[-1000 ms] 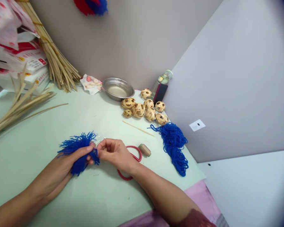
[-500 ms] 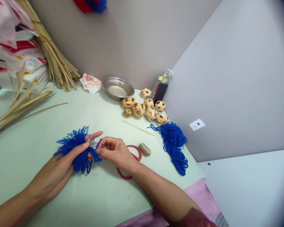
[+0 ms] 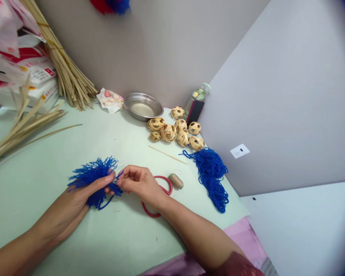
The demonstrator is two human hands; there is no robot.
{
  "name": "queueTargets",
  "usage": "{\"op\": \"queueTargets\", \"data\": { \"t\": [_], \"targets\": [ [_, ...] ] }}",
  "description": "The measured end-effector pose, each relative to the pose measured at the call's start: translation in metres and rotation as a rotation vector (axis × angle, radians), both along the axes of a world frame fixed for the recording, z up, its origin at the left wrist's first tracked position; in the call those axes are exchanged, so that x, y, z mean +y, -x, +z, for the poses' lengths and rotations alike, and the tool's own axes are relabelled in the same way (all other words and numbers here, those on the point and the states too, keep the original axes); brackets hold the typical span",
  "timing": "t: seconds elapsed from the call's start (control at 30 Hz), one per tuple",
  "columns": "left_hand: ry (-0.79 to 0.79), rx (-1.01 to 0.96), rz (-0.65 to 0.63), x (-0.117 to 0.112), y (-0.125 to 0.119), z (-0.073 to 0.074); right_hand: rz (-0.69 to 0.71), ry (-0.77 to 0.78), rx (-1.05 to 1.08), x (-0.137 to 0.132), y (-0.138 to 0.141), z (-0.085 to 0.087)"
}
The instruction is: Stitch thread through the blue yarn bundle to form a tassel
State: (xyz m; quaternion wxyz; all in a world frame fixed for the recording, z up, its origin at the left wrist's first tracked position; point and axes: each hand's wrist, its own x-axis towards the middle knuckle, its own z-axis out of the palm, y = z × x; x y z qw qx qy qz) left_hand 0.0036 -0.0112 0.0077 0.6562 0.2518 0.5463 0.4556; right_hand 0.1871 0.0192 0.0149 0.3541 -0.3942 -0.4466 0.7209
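Note:
A bushy blue yarn pom-pom (image 3: pixel 92 172) with frayed strands is gripped in my left hand (image 3: pixel 89 191), its thumb pressed across the middle. At the pom-pom's right edge, my right hand (image 3: pixel 138 182) pinches a strand of blue yarn (image 3: pixel 120 174) between thumb and fingertips. The two hands almost meet. Partly under my right hand and wrist lie red-handled scissors (image 3: pixel 168 184), their blades mostly hidden. A spool of beige thread (image 3: pixel 176 181) rests just beyond the handles.
A skein of blue yarn (image 3: pixel 211 180) lies at the right. Several woven strip balls (image 3: pixel 168 133) sit near a metal bowl (image 3: pixel 143 106), a phone (image 3: pixel 194 111) and a bottle (image 3: pixel 200 93). Bundles of flat strips (image 3: pixel 71 84) and stacked packages (image 3: pixel 40 73) occupy the left.
My left thumb has slid right along the pom-pom toward my right fingertips, and the extended left finger has drawn in. My right hand stays nearly in place, still pinching the strand.

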Motion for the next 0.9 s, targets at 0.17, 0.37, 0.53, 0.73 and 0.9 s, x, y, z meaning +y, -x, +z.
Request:
{"op": "queueTargets", "data": {
  "t": [0.17,0.37,0.53,0.73,0.9],
  "targets": [
    [-0.012,-0.099,0.0,0.0,-0.001,0.008,0.039,-0.023,0.011,-0.002,-0.002,-0.005],
    [-0.08,0.019,-0.02,0.0,-0.005,0.008,0.017,-0.031,0.003,-0.001,-0.001,-0.003],
    [-0.045,0.091,-0.026,-0.002,-0.001,-0.006,-0.054,0.003,0.007,0.001,0.0,0.002],
    [-0.054,0.104,-0.039,-0.003,0.002,-0.01,-0.036,-0.008,-0.006,0.0,-0.002,-0.001],
    [-0.073,0.114,-0.068,-0.002,-0.001,-0.006,0.022,-0.088,-0.103,-0.002,-0.005,-0.002]
  ]
}}
